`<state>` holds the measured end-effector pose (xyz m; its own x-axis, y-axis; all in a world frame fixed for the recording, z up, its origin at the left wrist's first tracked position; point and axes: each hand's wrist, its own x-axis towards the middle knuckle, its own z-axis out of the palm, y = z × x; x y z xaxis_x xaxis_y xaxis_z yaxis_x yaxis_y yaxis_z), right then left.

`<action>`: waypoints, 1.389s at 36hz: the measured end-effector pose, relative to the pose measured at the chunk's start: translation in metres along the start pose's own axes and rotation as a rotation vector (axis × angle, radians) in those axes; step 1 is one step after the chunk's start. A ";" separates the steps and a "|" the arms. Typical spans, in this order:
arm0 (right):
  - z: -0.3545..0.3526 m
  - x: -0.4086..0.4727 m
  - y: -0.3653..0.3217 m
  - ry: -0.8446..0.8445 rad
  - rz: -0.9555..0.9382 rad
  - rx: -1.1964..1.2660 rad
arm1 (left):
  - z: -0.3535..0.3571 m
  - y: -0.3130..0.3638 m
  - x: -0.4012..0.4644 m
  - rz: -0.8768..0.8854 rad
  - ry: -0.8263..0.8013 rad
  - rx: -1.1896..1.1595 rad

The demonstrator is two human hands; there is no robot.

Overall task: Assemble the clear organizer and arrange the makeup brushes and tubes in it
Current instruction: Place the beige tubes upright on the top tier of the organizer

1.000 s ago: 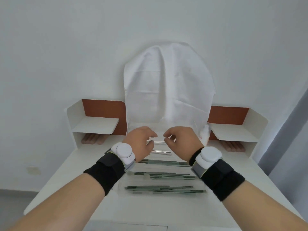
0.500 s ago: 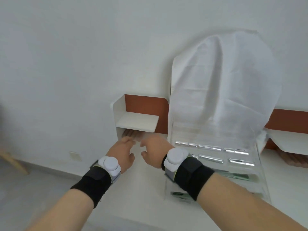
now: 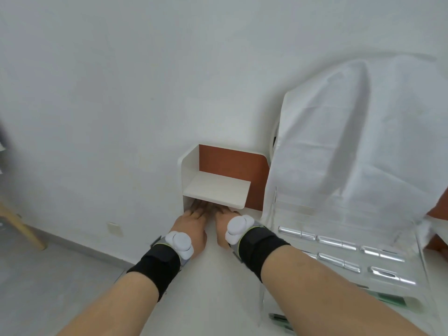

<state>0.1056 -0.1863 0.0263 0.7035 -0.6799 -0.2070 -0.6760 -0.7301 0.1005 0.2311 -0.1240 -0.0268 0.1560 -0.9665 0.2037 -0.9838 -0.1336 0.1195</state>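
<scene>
Under small white shelf [image 3: 217, 192], both hands reach side by side: left hand [image 3: 194, 223], right hand [image 3: 224, 220], fingers hidden in shadow, grip cannot be told. Clear organizer [image 3: 344, 253] lies right of shelf on white surface [image 3: 218, 287], partly under white cloth [image 3: 358, 146].

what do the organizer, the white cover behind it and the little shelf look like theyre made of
Organizer: clear rigid plastic, probably acrylic; the desk shows through it and its edges catch bright glints.
Cover: thin white fabric, matte, possibly non-woven; it drapes in soft folds and creases.
Shelf: smooth white board with rounded corners, likely painted or laminated wood, though metal is possible; its back panel is a flat rust-brown.
</scene>
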 end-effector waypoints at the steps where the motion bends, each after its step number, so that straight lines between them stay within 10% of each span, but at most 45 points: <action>1: 0.000 0.001 -0.002 0.006 -0.010 0.004 | 0.001 -0.001 0.000 0.009 0.007 0.007; 17: -0.005 -0.027 -0.005 0.066 0.072 0.071 | 0.006 0.010 -0.011 0.172 0.016 -0.112; 31: -0.022 -0.089 0.006 0.357 -0.006 0.277 | -0.009 0.039 -0.001 -0.086 -0.017 -0.130; 39: -0.055 -0.141 0.051 0.862 0.133 0.685 | -0.036 0.078 -0.031 -0.041 0.350 -0.451; 50: -0.052 -0.167 0.128 0.887 0.381 1.058 | -0.113 0.140 -0.001 0.090 0.500 -0.706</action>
<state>-0.0871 -0.1693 0.1247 0.0806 -0.9248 0.3719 -0.4165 -0.3702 -0.8304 0.1030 -0.1168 0.0998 0.2636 -0.7349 0.6249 -0.7354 0.2661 0.6232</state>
